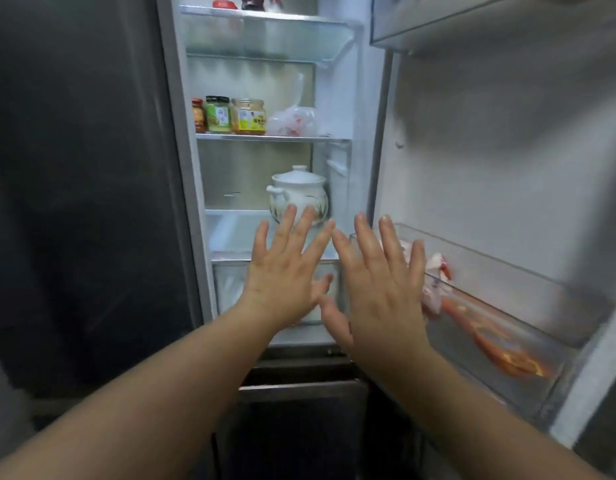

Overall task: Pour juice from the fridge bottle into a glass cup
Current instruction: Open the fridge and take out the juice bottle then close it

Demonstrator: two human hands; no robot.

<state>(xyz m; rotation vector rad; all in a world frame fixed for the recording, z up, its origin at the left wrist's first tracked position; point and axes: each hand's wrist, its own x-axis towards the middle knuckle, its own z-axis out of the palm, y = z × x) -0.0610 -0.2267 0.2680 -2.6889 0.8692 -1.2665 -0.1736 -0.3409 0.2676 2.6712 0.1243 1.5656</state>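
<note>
Figure: head view, fridge (pixel 337 81) standing open, search step of the pour task. Both hands are reaching toward the lower compartment w/ palms facing away. Left hand (pixel 286 271) is spreading its fingers wide at approx. 6 o'clock of the white lidded crock (pixel 297 192); its grip is fully open and holding nothing. Right hand (pixel 382 282) is likewise splaying open, empty, just beside the left, its outer fingers overlapping the near end of the door bin (pixel 500 271) at 3 o'clock.

Task's thing: no juice bottle can be identified w/ certainty. An orange-red, elongated item (pixel 500 344) is lying tilted in the door bin at approx. 4 o'clock of the right hand; it may be the bottle, but blur prevents confirmation. No glass cup is showing.

Judgement: the task is barely beginning, since nothing is being held. The next move probably calls for the right hand swinging toward 4 o'clock, closing round the orange item's body and lifting it clear of the bin's rail.

Labels: three jars (pixel 230 116) are sitting on the middle shelf at 12 o'clock, one green-labelled, one yellow-labelled; the print is too small to read. A plastic bag (pixel 294 121) is resting beside them at 3 o'clock.
</note>
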